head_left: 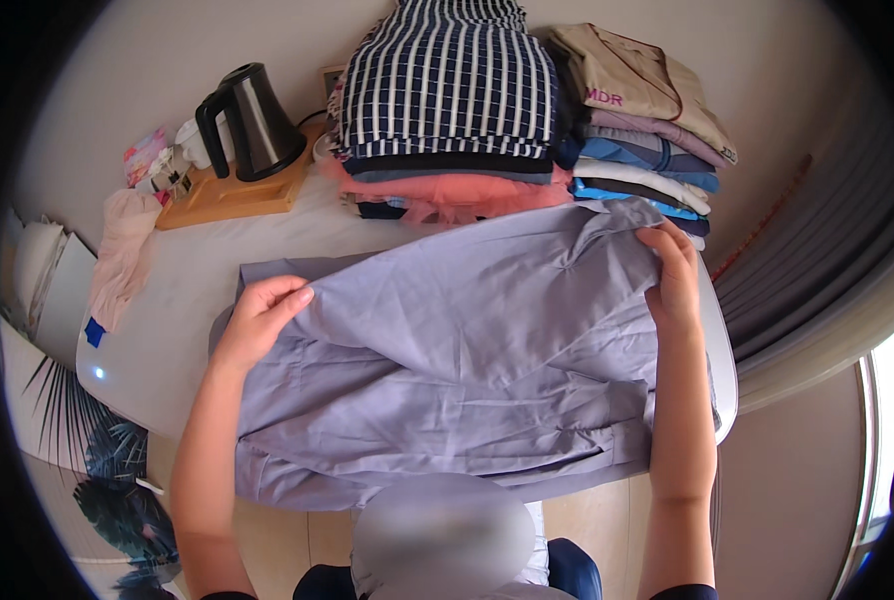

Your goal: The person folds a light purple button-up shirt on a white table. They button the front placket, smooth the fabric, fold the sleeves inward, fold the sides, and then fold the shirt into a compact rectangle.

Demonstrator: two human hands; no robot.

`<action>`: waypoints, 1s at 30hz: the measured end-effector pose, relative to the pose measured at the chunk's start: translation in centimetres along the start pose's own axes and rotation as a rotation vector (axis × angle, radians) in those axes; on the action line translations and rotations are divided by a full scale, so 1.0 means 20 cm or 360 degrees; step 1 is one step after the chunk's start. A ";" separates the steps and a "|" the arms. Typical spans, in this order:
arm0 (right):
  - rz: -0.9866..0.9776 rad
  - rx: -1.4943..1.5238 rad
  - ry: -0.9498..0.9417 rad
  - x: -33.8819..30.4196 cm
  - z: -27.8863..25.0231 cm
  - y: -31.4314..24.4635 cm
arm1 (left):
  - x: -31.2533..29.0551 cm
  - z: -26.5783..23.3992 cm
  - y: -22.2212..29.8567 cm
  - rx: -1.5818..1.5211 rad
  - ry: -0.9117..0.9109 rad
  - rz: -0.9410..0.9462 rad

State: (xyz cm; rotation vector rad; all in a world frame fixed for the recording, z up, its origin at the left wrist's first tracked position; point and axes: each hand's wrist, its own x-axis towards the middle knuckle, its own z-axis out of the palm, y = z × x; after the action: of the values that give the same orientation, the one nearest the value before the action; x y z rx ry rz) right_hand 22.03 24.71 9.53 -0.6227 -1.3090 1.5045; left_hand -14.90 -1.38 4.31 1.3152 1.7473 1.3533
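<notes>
A light lavender shirt (467, 350) lies spread across the white table (182, 300) in front of me. My left hand (257, 320) pinches a fold of the fabric at the shirt's left side. My right hand (672, 275) grips the cloth at its upper right corner, lifting a fold that runs between both hands. The lower part of the shirt hangs over the table's near edge.
Two stacks of folded clothes stand at the back: one topped by a navy striped garment (447, 80), one topped by a beige garment (647, 80). A black kettle (252, 120) sits on a wooden tray (227, 195). A pink cloth (122, 255) drapes at the left edge.
</notes>
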 end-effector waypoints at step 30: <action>-0.1029 -0.1694 -0.1216 -0.18 0.43 0.05 | 0.23 -0.04 -0.01 0.0492 0.1145 0.0419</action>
State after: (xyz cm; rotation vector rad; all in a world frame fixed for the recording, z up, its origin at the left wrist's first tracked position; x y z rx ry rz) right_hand 15.59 18.05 10.28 -0.1611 -2.6156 0.3885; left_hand -17.39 2.61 4.93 1.3472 2.3942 1.9341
